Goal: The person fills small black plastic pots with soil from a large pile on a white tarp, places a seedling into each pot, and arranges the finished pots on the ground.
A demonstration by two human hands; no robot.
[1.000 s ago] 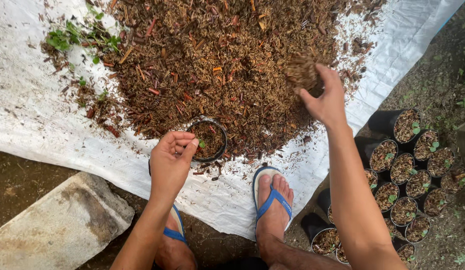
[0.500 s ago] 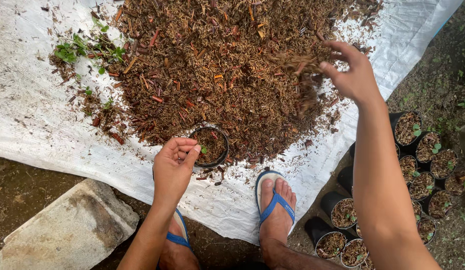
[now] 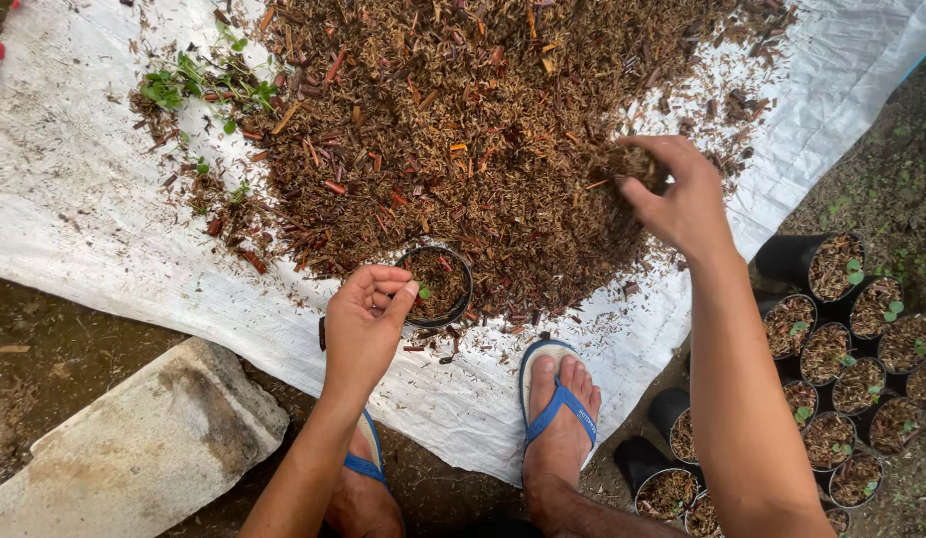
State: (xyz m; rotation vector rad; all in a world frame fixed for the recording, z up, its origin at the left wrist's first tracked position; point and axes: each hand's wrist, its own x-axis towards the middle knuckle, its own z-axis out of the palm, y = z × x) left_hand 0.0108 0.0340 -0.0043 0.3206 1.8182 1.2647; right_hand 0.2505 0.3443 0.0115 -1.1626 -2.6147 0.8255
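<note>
Two feet in blue sandals (image 3: 560, 410) stand at the white sheet's (image 3: 74, 239) near edge. The left hand (image 3: 366, 324) curls around the small black pot (image 3: 435, 287), steadying its rim. Farther out, the right hand (image 3: 682, 194) pinches a clump of brown mulch (image 3: 453, 130) above the heap.

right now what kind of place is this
Probably an outdoor plant nursery or garden potting spot. A pile of brown husky potting mix lies on a white woven plastic sheet over bare ground, and rows of small black filled nursery bags with seedlings stand at the right.
</note>
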